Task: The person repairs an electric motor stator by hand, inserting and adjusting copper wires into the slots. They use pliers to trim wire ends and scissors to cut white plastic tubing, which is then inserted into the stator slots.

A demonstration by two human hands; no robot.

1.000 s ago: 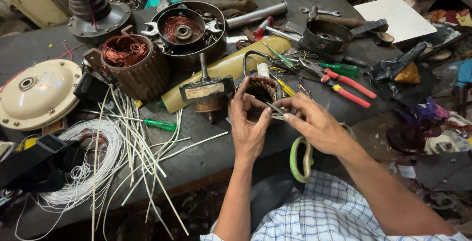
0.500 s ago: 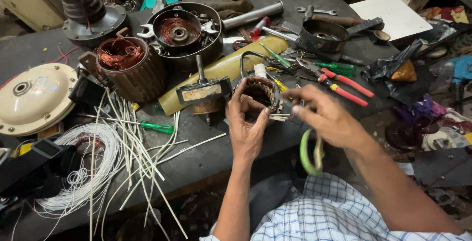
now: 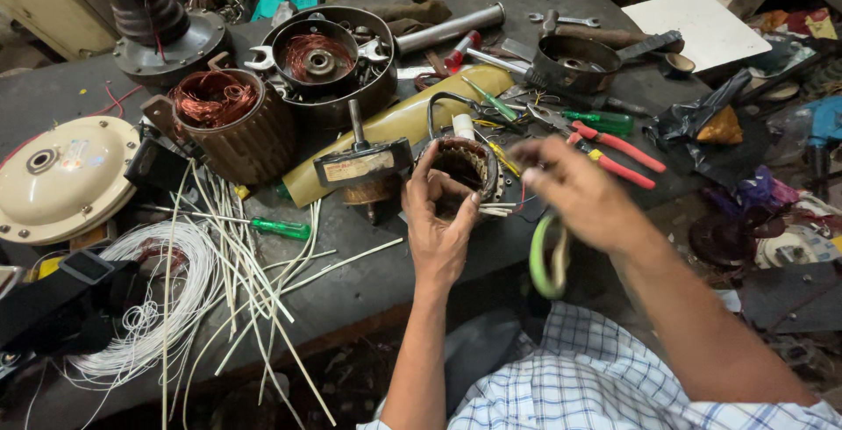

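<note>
Gripping a small round motor core point(image 3: 465, 167) at the centre of the frame, the left hand point(image 3: 438, 219) curls its fingers over the near rim, thumb on the left side. The core stands on edge on the dark counter point(image 3: 368, 281), its open bore facing the person; thin white strips point(image 3: 495, 211) stick out at its lower right. The right hand point(image 3: 574, 189), blurred, hovers just right of the core with fingertips bunched near those strips; whether it pinches anything cannot be told. A green ring point(image 3: 548, 259) hangs under the right wrist.

Just left of the core lies a motor shaft with a labelled body point(image 3: 361, 165), resting against a long yellowish casing point(image 3: 412, 114). Upper left of the frame: a ribbed motor body with copper winding point(image 3: 230, 123) and a round housing with a copper coil point(image 3: 320, 57). At far left sits a cream round cover point(image 3: 61, 175). Lower left holds a coil of white wire point(image 3: 167, 307) and scattered white sleeves point(image 3: 254, 263), with a green-handled screwdriver point(image 3: 276, 226) among them. Right of the hands lie red-handled pliers point(image 3: 618, 154); a white sheet point(image 3: 697, 26) sits at upper right.
</note>
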